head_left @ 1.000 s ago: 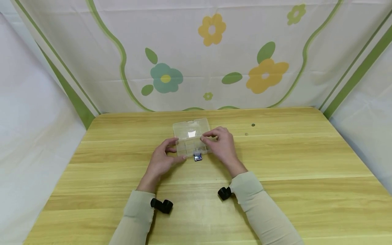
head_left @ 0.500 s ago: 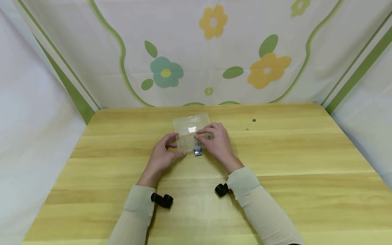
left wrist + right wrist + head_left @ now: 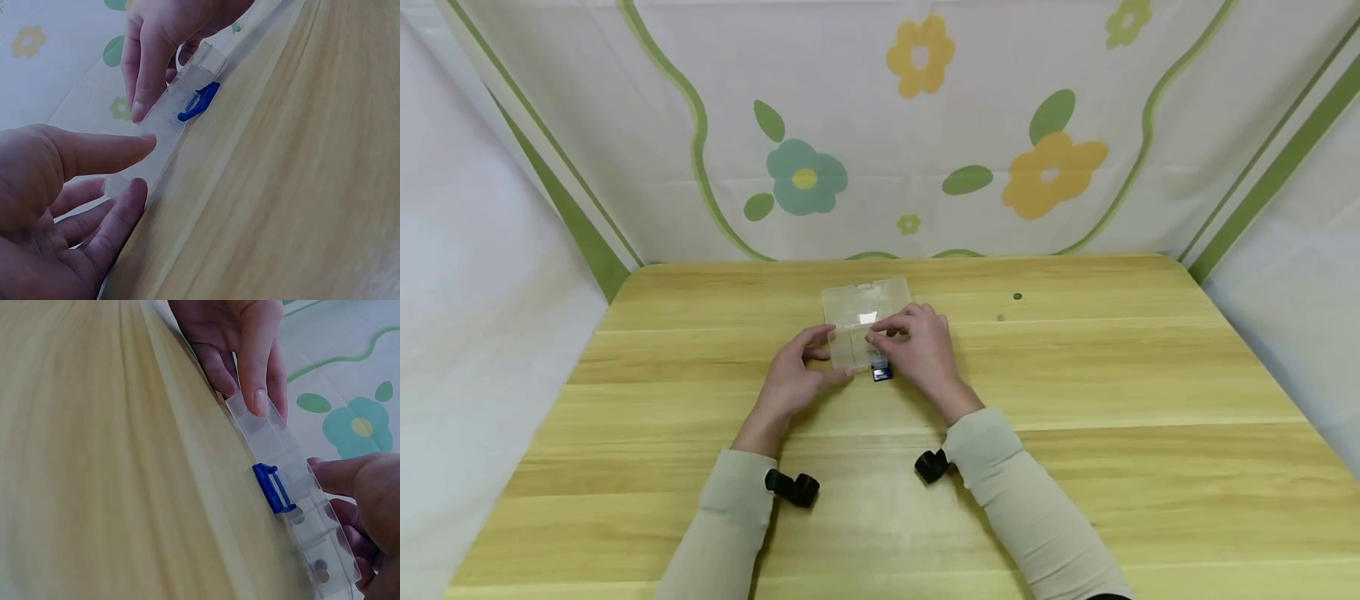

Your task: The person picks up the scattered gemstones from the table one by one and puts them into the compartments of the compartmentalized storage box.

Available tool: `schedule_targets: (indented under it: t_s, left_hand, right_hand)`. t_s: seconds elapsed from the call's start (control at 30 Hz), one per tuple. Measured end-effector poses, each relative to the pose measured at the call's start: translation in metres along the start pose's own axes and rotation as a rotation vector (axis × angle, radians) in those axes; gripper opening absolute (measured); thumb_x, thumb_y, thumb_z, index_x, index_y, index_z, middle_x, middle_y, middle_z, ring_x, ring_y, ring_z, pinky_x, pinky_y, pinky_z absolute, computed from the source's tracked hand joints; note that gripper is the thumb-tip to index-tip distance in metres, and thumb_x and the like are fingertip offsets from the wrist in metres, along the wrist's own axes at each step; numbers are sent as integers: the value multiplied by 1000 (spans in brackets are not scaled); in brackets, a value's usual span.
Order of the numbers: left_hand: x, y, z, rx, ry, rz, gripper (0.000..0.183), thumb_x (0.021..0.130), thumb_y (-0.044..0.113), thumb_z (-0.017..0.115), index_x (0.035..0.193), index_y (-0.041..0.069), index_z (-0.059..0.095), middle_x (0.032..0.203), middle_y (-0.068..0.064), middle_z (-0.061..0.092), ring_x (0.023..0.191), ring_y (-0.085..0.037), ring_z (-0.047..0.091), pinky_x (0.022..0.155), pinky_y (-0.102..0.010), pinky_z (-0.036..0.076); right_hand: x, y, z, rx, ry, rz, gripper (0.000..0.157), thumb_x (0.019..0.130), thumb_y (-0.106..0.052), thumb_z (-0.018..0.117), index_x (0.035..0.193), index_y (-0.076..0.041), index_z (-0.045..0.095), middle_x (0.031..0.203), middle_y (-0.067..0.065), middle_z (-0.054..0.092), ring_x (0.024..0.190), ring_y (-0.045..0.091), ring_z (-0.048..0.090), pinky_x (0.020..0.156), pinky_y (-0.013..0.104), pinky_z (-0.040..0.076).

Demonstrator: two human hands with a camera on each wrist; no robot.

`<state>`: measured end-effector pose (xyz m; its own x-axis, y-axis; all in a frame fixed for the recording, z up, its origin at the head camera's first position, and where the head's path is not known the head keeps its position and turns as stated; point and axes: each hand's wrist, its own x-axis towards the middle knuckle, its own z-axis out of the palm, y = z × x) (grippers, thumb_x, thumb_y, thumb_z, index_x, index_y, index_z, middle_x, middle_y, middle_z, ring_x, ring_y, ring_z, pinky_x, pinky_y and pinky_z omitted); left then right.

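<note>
A clear plastic compartment box [image 3: 840, 351] with a blue latch [image 3: 882, 372] stands on the table, its lid [image 3: 850, 304] folded back. My left hand [image 3: 793, 375] holds the box's left end, thumb at the front edge and fingers on the far side. Over the middle compartments is my right hand [image 3: 921, 346], thumb and forefinger together at the tips. They seem to pinch a small dark piece, mostly hidden by the fingers. Through the front wall, the right wrist view shows small round discs [image 3: 321, 570] inside the right-hand compartments.
On the wooden table [image 3: 1112, 375], right of the box, lie a small dark disc [image 3: 1017, 296] and a paler one [image 3: 1001, 317]. Flower-printed cloth [image 3: 865, 125] hangs at the table's back edge. Black wrist cameras [image 3: 932, 466] sit on both cuffs.
My right hand has moved left across the box, from the right compartments toward the middle, fingertips kept together. The left hand keeps its hold on the box.
</note>
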<state>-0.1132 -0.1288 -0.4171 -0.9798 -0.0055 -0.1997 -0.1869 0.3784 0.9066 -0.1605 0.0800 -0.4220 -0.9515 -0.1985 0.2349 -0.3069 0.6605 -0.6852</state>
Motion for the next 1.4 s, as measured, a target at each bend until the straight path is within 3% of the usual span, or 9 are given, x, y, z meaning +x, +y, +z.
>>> schedule_targets:
  t_s: [0.57,0.73,0.93,1.2,1.4]
  left_hand:
    - [0,-2,-2,16,2,-4,77,90,17,89,158,21,54,158,-4,59,134,-29,58,116,-50,43]
    - [0,-3,-2,9,1,2,77,89,15,89,158,21,54,157,-6,59,133,-30,58,114,-49,44]
    - [0,-2,-1,5,1,7,77,88,12,89,157,20,55,153,-7,61,131,-30,59,110,-46,45]
    - [-1,-2,-1,-6,-3,19,76,88,10,89,156,19,56,154,-7,60,130,-30,58,109,-45,45]
    - [-2,-3,-1,-15,5,20,76,87,9,89,156,19,56,153,-7,60,130,-30,58,109,-45,45]
  right_hand:
    - [0,-2,3,-9,5,-5,19,94,-34,85,106,-19,86,92,1,71,93,22,58,90,42,37]
    - [2,2,0,65,27,7,15,94,-29,85,103,-16,86,98,3,74,97,23,60,91,41,46]
    - [4,13,-9,160,83,43,14,94,-25,85,102,-14,85,102,5,75,101,25,62,87,39,51]
    - [5,34,-26,142,176,99,16,93,-21,85,104,-10,85,101,11,75,101,29,64,90,40,47]
    - [1,48,-37,141,187,143,15,95,-17,83,106,-7,85,100,13,75,100,29,64,92,42,53]
